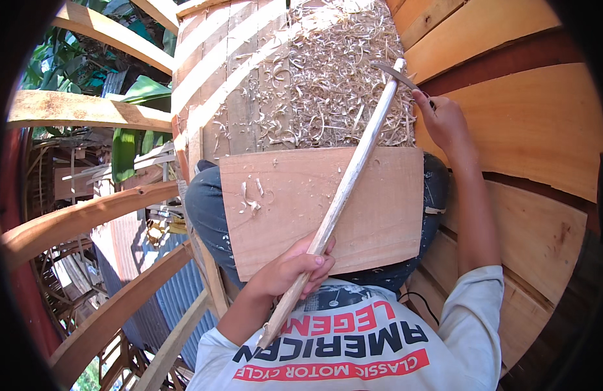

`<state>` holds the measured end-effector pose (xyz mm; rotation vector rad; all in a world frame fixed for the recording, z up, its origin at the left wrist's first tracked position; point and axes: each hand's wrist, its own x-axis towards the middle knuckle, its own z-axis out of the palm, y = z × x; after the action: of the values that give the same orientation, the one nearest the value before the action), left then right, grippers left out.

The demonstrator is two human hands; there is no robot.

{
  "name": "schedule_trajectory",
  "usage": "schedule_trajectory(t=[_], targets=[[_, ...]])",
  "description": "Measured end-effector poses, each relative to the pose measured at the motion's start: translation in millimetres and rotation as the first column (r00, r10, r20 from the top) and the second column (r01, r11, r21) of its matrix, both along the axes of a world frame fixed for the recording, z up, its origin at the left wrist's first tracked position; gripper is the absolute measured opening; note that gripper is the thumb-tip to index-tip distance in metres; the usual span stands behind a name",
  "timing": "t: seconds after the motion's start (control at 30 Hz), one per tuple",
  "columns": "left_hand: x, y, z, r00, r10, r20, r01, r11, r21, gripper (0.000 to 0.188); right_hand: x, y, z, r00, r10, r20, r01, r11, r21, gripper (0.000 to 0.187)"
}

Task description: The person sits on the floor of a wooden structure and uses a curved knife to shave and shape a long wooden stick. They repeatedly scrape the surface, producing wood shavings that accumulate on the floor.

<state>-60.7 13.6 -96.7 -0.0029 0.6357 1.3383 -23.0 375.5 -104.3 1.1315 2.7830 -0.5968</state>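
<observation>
A long pale wooden stick [351,181] runs slantwise over my lap, from near my chest to the far right. My left hand [294,266] is closed around its near part, thumb on top. At the stick's far end, the dark curved blade of a knife [404,78] lies across the wood, touching it. My right hand [441,122] is closed on the knife's handle, which the fingers mostly hide. Under the stick, a flat light-brown board [269,228] rests across my legs, with a few curled shavings on its left part.
Curled wood shavings [334,85] cover the plank floor [239,85] ahead. Orange-brown wooden boards [516,117] form a wall close on the right. Spaced wooden rails [93,109] stand on the left, with corrugated metal sheets [178,300] and green leaves [126,153] beyond.
</observation>
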Motion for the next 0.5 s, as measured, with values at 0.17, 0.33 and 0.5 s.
schedule_trajectory(t=[0.17,0.33,0.5], targets=[[-1.4,-3.2,-2.8,1.0,0.018,-0.014,-0.018,0.999,0.032,0.036,4.3,-9.4,5.8,0.997,0.055,-0.051,-0.054,0.998,0.021,0.071],[-1.6,11.8,16.3,0.959,-0.027,-0.281,0.013,0.999,-0.05,0.041,5.0,-24.8,5.0,0.984,0.174,-0.031,-0.174,0.985,0.013,0.073],[-5.5,13.5,13.7,0.965,-0.031,-0.262,0.022,0.999,-0.036,0.042,4.5,-1.6,0.8,1.0,-0.017,0.004,0.017,1.0,0.002,0.073]])
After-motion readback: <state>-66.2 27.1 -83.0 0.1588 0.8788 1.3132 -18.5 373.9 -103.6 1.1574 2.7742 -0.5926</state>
